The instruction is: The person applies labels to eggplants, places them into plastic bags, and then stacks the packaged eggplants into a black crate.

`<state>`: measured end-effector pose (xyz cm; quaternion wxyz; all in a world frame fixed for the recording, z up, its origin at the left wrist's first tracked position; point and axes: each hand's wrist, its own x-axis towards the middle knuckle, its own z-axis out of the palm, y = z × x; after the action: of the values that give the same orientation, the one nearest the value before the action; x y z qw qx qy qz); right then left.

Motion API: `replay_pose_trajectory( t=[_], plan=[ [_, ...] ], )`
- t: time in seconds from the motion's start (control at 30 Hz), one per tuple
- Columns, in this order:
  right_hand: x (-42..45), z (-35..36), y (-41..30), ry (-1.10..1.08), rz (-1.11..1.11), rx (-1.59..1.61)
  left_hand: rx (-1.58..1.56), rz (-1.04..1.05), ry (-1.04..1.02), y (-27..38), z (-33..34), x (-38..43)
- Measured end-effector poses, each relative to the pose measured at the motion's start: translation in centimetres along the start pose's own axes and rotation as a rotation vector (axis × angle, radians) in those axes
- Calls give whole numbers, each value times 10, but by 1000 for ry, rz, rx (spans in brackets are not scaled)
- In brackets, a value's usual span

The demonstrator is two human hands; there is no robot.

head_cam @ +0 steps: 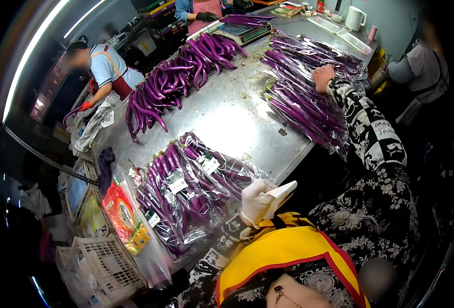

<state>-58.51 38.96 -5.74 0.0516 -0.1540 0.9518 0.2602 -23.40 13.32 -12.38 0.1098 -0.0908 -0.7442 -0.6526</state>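
My left hand [256,202], in a whitish glove, is closed around a flat white object [284,194] with a dark marking, at the near table edge. Just beyond it lie clear bags of long purple eggplants [188,181], some bearing white labels. My right hand [323,78] reaches out at the right and touches more bagged eggplants [302,111]; its fingers are partly hidden, so its grip is unclear. Loose eggplants [165,84] form a long heap along the far left side of the metal table [231,127].
A scale [242,32] holding eggplants stands at the far edge, near a co-worker's gloved hand [207,16]. Other people work at left and right. A red printed bag [125,215], scissors [132,165] and a plastic crate [107,265] are at the near left. A white jug [355,18] stands far right.
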Motion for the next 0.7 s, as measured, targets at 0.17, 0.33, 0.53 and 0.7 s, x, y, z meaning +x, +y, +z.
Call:
replay_pose_trajectory(
  t=[0.17,0.33,0.53,0.7],
  plan=[
    [-19,-31,-10,253,47,435,6,47,14,4,10,1],
    [-94,-51,-56,325,15,664,-63,127,90,18,28,10],
    [-165,58,-173,370,-93,867,-59,72,32,-19,32,5],
    [-199,51,-166,699,-64,1114,43,-8,143,-13,20,17]
  ],
)
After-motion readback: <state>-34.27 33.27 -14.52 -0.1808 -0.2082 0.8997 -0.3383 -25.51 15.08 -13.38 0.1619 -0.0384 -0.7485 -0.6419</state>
